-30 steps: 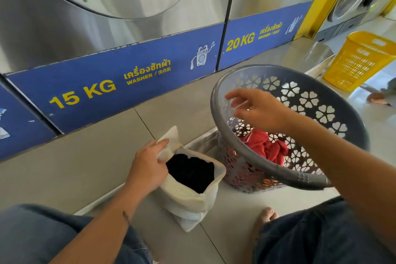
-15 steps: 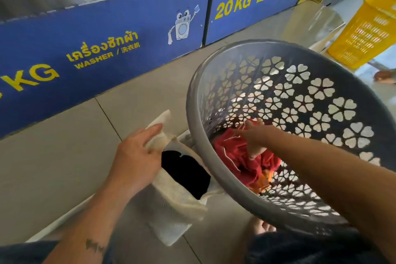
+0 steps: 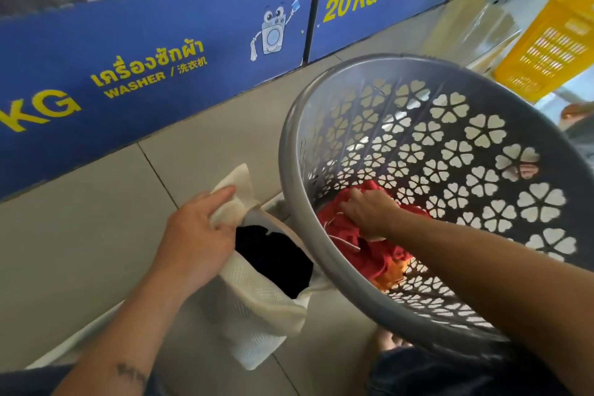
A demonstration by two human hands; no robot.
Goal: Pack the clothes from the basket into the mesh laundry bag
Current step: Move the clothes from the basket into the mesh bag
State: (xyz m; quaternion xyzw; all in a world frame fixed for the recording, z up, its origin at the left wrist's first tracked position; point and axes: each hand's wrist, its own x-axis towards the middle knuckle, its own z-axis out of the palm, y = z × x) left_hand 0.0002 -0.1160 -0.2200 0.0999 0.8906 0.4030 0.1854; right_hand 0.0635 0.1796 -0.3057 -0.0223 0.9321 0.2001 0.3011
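Deeper in the basket (image 3: 291, 170) than before, our right hand (image 3: 369, 210) now meets the red clothes (image 3: 366, 254). Our left hand (image 3: 196, 235) pinches the mesh laundry bag (image 3: 257, 299) open; just rightward, our right fingers (image 3: 349, 197) curl into that cloth, the bag's mouth to their left.

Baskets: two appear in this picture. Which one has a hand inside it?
The grey basket with flower cut-outs: the right hand grasps red clothes inside it. The yellow basket stands apart, untouched.
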